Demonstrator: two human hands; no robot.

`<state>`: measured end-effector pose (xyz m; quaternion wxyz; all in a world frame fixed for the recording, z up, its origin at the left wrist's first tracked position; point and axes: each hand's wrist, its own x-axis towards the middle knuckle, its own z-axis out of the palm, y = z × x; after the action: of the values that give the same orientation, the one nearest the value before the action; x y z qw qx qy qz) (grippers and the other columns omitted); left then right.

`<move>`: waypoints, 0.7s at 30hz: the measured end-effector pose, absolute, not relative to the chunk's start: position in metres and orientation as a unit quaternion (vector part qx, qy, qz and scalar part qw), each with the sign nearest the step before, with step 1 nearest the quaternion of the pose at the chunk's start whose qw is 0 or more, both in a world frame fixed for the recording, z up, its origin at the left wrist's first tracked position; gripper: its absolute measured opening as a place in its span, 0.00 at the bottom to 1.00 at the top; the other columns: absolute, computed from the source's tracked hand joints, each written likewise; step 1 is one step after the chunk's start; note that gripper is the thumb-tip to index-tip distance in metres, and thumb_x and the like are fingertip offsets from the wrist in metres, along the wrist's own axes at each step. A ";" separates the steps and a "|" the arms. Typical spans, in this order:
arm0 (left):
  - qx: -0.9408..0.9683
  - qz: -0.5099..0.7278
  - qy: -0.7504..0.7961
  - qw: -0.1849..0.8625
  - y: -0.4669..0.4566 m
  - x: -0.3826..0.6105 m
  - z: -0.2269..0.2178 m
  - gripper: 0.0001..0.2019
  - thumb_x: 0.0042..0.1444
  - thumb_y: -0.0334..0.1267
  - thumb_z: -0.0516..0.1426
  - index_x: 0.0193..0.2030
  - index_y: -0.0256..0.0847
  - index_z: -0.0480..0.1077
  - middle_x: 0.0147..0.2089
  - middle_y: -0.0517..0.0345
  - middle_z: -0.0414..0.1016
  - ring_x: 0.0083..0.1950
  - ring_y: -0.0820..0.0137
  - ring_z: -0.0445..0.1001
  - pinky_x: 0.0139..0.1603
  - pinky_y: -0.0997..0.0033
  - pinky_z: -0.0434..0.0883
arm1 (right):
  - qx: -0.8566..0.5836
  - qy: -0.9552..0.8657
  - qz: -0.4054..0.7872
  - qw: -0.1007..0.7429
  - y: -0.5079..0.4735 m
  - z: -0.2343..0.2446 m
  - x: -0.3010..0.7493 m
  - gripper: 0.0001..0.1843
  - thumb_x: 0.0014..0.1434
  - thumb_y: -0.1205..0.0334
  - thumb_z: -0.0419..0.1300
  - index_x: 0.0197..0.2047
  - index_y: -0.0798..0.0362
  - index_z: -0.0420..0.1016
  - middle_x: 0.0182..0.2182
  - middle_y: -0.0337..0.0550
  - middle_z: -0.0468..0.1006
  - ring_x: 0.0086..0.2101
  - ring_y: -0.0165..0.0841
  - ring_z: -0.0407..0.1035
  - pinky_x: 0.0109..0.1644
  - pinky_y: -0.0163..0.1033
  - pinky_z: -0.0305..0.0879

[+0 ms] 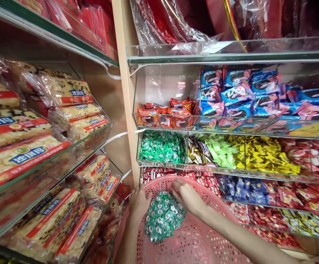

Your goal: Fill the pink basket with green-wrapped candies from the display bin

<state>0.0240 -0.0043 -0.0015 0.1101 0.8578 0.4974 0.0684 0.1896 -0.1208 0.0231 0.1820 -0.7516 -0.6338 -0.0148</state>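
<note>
A pink perforated plastic basket (217, 220) stands below the shelves in front of me. Inside it lies a heap of small green-wrapped candies (165, 216). At the basket's upper left rim is my left hand (139, 201), its fingers bent over the edge and the thumb on the inner side by the candies. My right hand (188, 197) is inside the basket at the upper right of the heap, just below the far rim. Its fingers are curled inward and touch the edge of the heap; whatever lies between them is hidden.
Behind the basket, a clear bin of matching green candies (162, 146) adjoins yellow-wrapped candies (266, 156). Blue biscuit packs (238, 91) fill the shelf above. Packaged puffed pastry bars (27, 150) line glass shelves on the left. A wooden post (125, 91) separates the shelves.
</note>
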 end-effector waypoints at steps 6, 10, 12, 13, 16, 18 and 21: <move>0.856 0.070 0.500 0.110 -0.004 0.025 -0.003 0.24 0.58 0.45 0.48 0.58 0.37 0.63 0.54 0.44 0.70 0.53 0.58 0.67 0.49 0.64 0.63 | -0.750 -0.629 -0.125 0.162 -0.085 0.113 0.188 0.11 0.64 0.64 0.45 0.39 0.53 0.69 0.37 0.45 0.72 0.35 0.31 0.70 0.35 0.32 0.58; 0.854 0.076 0.502 0.117 -0.004 0.024 -0.004 0.24 0.58 0.44 0.49 0.59 0.37 0.62 0.54 0.45 0.70 0.54 0.58 0.68 0.49 0.63 0.63 | -0.789 -0.593 -0.143 0.080 -0.054 0.131 0.206 0.10 0.61 0.67 0.50 0.42 0.55 0.70 0.41 0.47 0.73 0.37 0.33 0.72 0.35 0.33 0.60; 0.853 0.080 0.502 0.120 -0.004 0.024 -0.004 0.24 0.58 0.44 0.49 0.59 0.37 0.62 0.54 0.45 0.70 0.54 0.58 0.68 0.49 0.63 0.63 | -0.797 -0.586 -0.136 0.051 -0.042 0.131 0.212 0.09 0.59 0.65 0.53 0.42 0.56 0.72 0.42 0.50 0.74 0.39 0.36 0.72 0.36 0.34 0.61; 0.852 0.081 0.502 0.121 -0.004 0.024 -0.004 0.24 0.58 0.44 0.48 0.59 0.37 0.63 0.55 0.45 0.70 0.54 0.58 0.68 0.49 0.63 0.63 | -0.801 -0.583 -0.131 0.042 -0.038 0.130 0.214 0.09 0.59 0.64 0.55 0.42 0.57 0.72 0.42 0.51 0.74 0.41 0.37 0.72 0.37 0.34 0.62; 0.851 0.077 0.505 0.121 -0.004 0.023 -0.004 0.24 0.58 0.45 0.48 0.59 0.38 0.62 0.55 0.45 0.69 0.54 0.59 0.67 0.50 0.65 0.63 | -0.814 -0.570 -0.113 0.025 -0.030 0.126 0.216 0.13 0.57 0.57 0.58 0.41 0.58 0.74 0.42 0.55 0.75 0.44 0.41 0.71 0.39 0.36 0.64; 0.850 0.075 0.507 0.121 -0.005 0.023 -0.004 0.24 0.58 0.45 0.48 0.59 0.38 0.62 0.56 0.45 0.69 0.54 0.60 0.67 0.50 0.66 0.62 | -0.819 -0.564 -0.106 0.022 -0.028 0.125 0.217 0.14 0.56 0.57 0.59 0.42 0.58 0.74 0.42 0.56 0.75 0.44 0.41 0.71 0.40 0.37 0.64; 0.850 0.077 0.508 0.120 -0.005 0.023 -0.006 0.24 0.58 0.45 0.48 0.59 0.38 0.62 0.55 0.46 0.69 0.54 0.60 0.67 0.49 0.66 0.63 | -0.820 -0.561 -0.111 0.018 -0.030 0.126 0.217 0.12 0.56 0.61 0.58 0.43 0.57 0.74 0.42 0.55 0.76 0.44 0.39 0.72 0.40 0.36 0.64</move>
<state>0.0229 -0.0051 -0.0057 0.1203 0.8496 0.5076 0.0774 0.2166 -0.0296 0.1260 0.0183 -0.8204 -0.5607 -0.1108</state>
